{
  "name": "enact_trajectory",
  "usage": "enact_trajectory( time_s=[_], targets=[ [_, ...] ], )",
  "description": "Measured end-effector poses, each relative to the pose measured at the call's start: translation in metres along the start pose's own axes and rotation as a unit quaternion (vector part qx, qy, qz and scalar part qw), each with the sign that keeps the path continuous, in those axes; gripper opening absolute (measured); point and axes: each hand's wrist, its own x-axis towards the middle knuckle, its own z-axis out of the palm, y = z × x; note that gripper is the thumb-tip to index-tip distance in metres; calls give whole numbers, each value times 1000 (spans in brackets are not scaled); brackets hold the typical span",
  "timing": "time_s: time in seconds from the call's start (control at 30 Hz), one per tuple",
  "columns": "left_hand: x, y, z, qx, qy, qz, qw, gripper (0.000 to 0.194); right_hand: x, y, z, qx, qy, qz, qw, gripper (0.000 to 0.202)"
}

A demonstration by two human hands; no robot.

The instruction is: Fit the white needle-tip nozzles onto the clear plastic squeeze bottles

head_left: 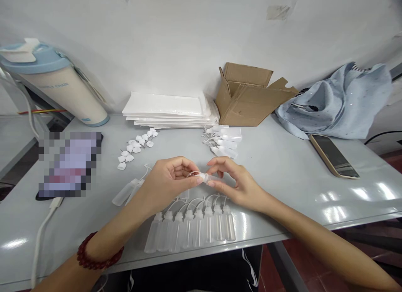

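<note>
A small clear plastic squeeze bottle (pixel 205 177) with a white top and a thin curved tube is between my two hands, its body seen nearly end-on. The thumb and fingers of my left hand (pixel 176 174) pinch it at the white top. My right hand (pixel 234 181) holds its other side between thumb and curled fingers. Just below lies a row of similar squeeze bottles (pixel 198 229) with bent tubes. More bottles (pixel 125 192) lie partly hidden behind my left forearm. Beyond my right hand is a pile of smaller bottles with thin tips (pixel 228 138).
Several white caps with pins (pixel 135 146) lie at the left, behind my left hand. Against the wall stand a stack of white sheets or envelopes (pixel 166 105) and an open cardboard box (pixel 248 101). A tumbler (pixel 67 84), two phones (pixel 334 156), a cable (pixel 44 229) and a blue bag (pixel 336 101) flank them.
</note>
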Motion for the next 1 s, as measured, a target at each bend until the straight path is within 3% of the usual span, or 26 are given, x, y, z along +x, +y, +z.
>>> enact_trajectory(
  time_s=[0.13, 0.2, 0.47, 0.67, 0.83, 1.0],
  targets=[
    [-1, 0, -1, 21, -4, -14, 1000, 23, -2, 0, 1, -78, 23, -86, 993, 31],
    [-2, 1, 0, 34, -4, -5, 999, 22, -2, 1, 1, -81, 28, -96, 992, 30],
    [-5, 1, 5, 81, 3, 97, 992, 10, 2, 0, -4, 65, -14, 26, 997, 30],
    [-6, 6, 6, 119, 18, 36, 992, 24, 3, -2, -3, 80, -15, 35, 996, 30],
    [-5, 4, 6, 124, -22, 19, 992, 28, 2, -1, -3, 80, -31, 56, 995, 31],
    [-5, 2, 6, 135, -22, 130, 982, 18, 2, 1, -3, 127, -40, 75, 988, 32]
  ],
)
